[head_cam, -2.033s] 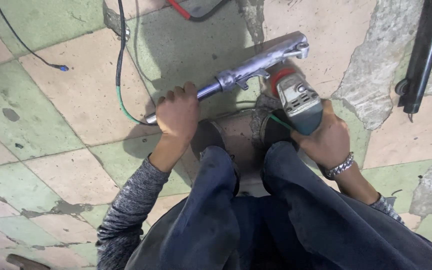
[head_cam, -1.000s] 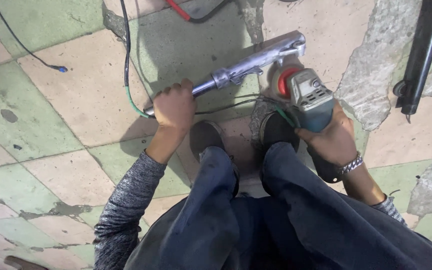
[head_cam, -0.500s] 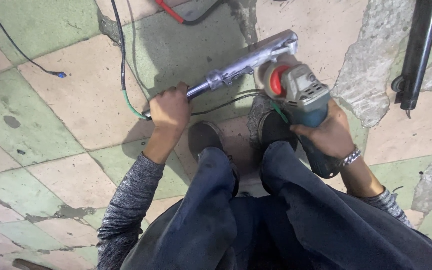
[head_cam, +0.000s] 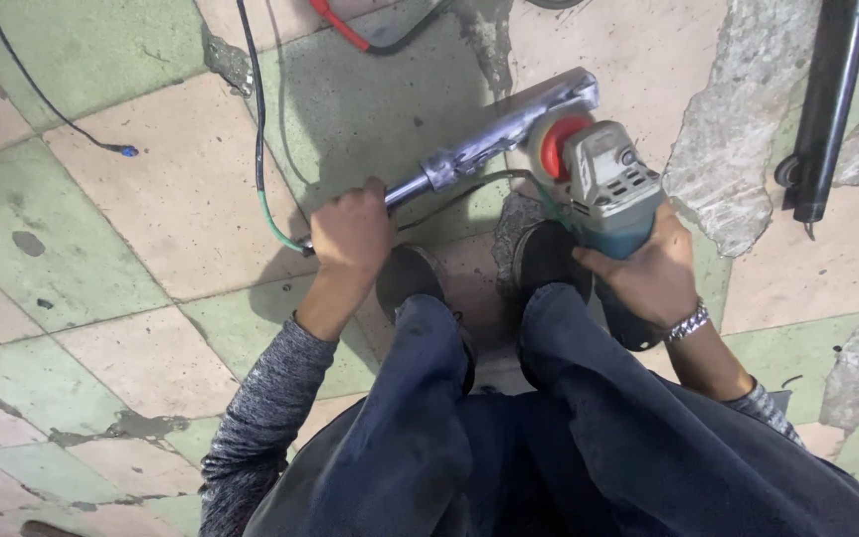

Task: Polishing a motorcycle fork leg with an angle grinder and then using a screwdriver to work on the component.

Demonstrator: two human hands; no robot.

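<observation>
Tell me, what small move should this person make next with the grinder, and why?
Probably ease the angle grinder a little along the metal bar. The right hand holds its body with the red disc guard pressed against the bar's far end, while the left hand grips the bar's thin near end to steady it on the tiled floor. Only that end is under the disc.

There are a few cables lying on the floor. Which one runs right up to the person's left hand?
The black cable with the green end: it curves to the left hand. The thin blue-tipped cable and the red cable lie apart from it.
</observation>
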